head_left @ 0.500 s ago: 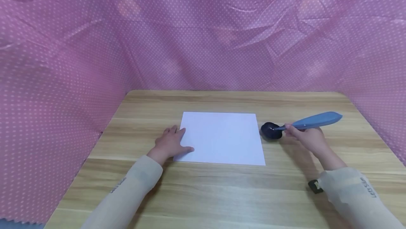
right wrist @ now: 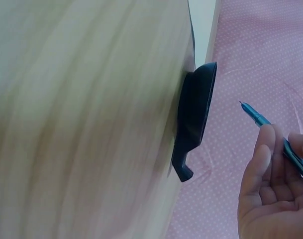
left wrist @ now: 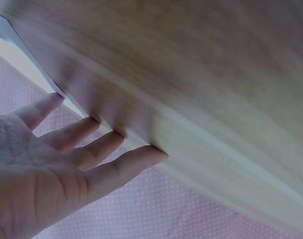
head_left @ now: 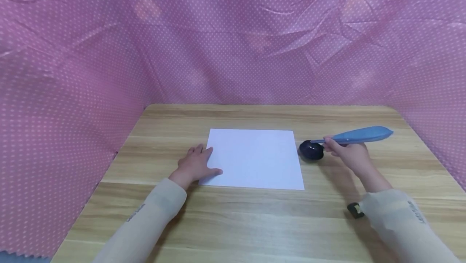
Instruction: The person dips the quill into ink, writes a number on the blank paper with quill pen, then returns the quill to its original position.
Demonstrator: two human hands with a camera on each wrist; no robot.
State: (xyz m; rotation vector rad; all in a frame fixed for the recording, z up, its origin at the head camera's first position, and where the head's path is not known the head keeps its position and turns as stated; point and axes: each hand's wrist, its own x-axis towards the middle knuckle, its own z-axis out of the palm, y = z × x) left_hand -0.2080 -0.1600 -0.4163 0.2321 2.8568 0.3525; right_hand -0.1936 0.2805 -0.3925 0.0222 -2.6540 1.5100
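Observation:
In the head view my left hand [head_left: 194,165] rests with spread fingers on the left edge of a white sheet of paper [head_left: 255,160]. The left wrist view shows its straight fingertips touching the wooden table, beside the paper [left wrist: 34,67]. My right hand [head_left: 353,158] pinches a blue feather pen [head_left: 364,134] between thumb and fingers. The pen slants left over a round black dish [head_left: 312,150], right of the paper. In the right wrist view the pen's pointed tip and teal barrel [right wrist: 255,117] are apart from the dish [right wrist: 197,104], which has a short stub.
The wooden table [head_left: 233,222] has a light striped grain. Pink dotted cloth [head_left: 233,44] hangs behind it and on both sides. A small dark device [head_left: 355,210] is at the right sleeve's cuff.
The pen's tip has risen out of the black dish, and my right hand has shifted slightly left and up. My left hand and the paper have stayed put.

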